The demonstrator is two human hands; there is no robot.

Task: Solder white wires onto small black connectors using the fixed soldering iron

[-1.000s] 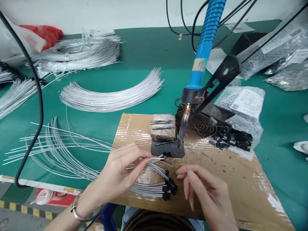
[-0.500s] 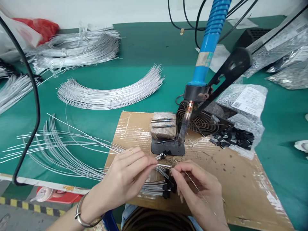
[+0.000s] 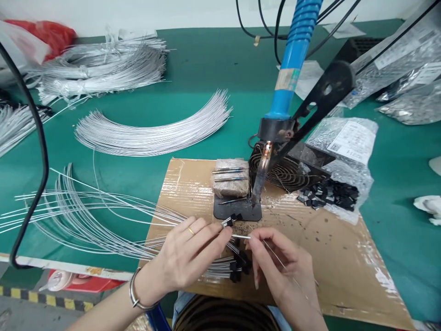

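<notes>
My left hand (image 3: pixel 195 253), a ring and a bangle on it, pinches a white wire (image 3: pixel 241 236) near its end. The wire's short tip reaches to the thumb and forefinger of my right hand (image 3: pixel 287 271), which are closed on it. A thin solder-like strand (image 3: pixel 275 255) also passes through my right hand. Beneath and beside my left hand lie white wires (image 3: pixel 103 239) with black connectors (image 3: pixel 235 271) on their ends. Another black connector (image 3: pixel 228 222) sits just beyond my left fingertips. My palms hide part of the bundle.
A soldering iron (image 3: pixel 262 170) with a blue handle points down at a dark plate (image 3: pixel 220 211) on the cardboard (image 3: pixel 344 262). Behind are a block with metal tips (image 3: pixel 230 186), a fan (image 3: pixel 282 170) and loose black connectors (image 3: pixel 330 193). A wire bundle (image 3: pixel 155 138) lies farther back.
My left fingertips have moved slightly right along the work. My right thumb and forefinger have come up to the wire's tip. The whole view has shifted a little.
</notes>
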